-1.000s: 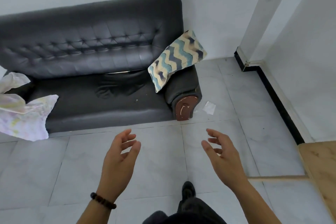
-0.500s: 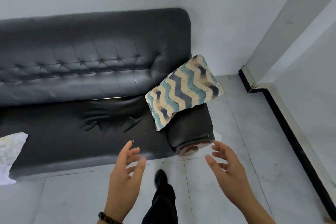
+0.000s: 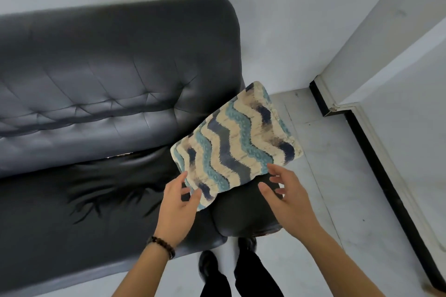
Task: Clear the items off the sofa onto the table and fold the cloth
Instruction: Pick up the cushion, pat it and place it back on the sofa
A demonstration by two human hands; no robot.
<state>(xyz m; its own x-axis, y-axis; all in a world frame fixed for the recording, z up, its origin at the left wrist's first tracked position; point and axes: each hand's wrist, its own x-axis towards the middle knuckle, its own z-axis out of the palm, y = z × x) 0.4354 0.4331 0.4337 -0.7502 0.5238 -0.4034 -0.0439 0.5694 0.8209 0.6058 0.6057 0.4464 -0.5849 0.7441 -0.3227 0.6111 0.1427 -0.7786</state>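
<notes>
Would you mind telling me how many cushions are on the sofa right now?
1: the zigzag cushion leans on the armrest of the sofa, between the left hand and right hand. Part of the sofa lies out of frame, so others may be hidden.

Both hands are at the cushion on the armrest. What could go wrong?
The zigzag cushion leans on the sofa armrest, overhanging its outer side; a nudge from the right hand could tip it onto the floor. The left hand reaches only its lower corner, so a grip there may slip.
</notes>
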